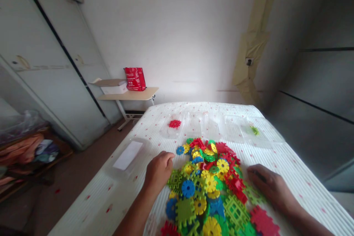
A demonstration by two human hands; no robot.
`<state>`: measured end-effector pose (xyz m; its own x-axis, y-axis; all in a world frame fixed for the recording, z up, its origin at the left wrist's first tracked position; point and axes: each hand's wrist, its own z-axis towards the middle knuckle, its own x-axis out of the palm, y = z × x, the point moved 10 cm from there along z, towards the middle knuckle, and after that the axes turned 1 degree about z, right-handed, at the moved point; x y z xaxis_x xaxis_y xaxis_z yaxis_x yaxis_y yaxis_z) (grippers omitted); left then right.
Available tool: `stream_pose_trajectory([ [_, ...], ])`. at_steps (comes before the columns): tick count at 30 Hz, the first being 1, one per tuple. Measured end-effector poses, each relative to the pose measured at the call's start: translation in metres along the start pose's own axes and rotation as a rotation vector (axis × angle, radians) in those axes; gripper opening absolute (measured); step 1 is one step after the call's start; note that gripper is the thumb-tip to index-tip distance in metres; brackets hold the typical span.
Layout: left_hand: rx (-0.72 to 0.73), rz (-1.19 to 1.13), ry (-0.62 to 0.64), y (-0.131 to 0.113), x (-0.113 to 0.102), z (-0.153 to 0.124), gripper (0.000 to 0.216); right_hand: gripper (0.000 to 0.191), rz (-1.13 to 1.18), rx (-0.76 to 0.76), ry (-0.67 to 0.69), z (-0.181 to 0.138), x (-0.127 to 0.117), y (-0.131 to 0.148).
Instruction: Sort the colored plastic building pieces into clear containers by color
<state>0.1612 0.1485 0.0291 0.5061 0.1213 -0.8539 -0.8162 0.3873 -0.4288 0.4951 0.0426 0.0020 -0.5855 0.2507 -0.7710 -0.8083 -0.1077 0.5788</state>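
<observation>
Left hand (159, 171) and right hand (267, 183) curl, grip unclear, beside a large mixed heap of plastic pieces (210, 184) toward the counter's (290, 162) near edge; only some red plastic (174, 124) and green plastic (254, 130) occupies the far-edge clear tray (215, 124).

Two hands: one left (159, 171), one right (267, 181). Between them, one heap of plastic pieces (208, 183), too overlapped to total; at least four yellow discs (222, 166) and three blue discs (188, 188) show. Toward the cloth's far edge, one clear tray (211, 125), with one red cluster (174, 124) and one green cluster (254, 130), pieces too small to count. By the left edge, one clear box (125, 172) and one white sheet (128, 155).
</observation>
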Motion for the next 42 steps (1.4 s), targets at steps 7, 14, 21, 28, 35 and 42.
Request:
stream_pose_trajectory([
  [7,-0.039,-0.179,-0.062,0.026,0.01,-0.001,0.025,0.028,-0.011,0.005,-0.017,0.001,-0.002,0.0],
  [14,-0.008,-0.343,0.026,0.021,0.006,-0.003,0.022,0.026,-0.003,0.032,-0.034,0.002,-0.004,-0.001],
  [21,0.113,-0.364,0.096,0.0,0.005,-0.006,0.019,0.03,0.012,0.055,-0.004,0.002,-0.003,-0.002],
  [28,0.027,-0.298,0.043,0.027,0.012,0.0,0.025,0.033,0.003,0.007,0.004,0.019,-0.012,0.031],
  [35,-0.04,-0.293,0.004,0.045,0.016,0.001,0.026,0.028,-0.106,-0.282,0.113,0.041,0.03,0.16],
  [42,-0.066,-0.294,-0.007,0.051,0.018,0.002,0.028,0.037,-0.403,-0.267,0.284,0.057,0.094,0.201],
])
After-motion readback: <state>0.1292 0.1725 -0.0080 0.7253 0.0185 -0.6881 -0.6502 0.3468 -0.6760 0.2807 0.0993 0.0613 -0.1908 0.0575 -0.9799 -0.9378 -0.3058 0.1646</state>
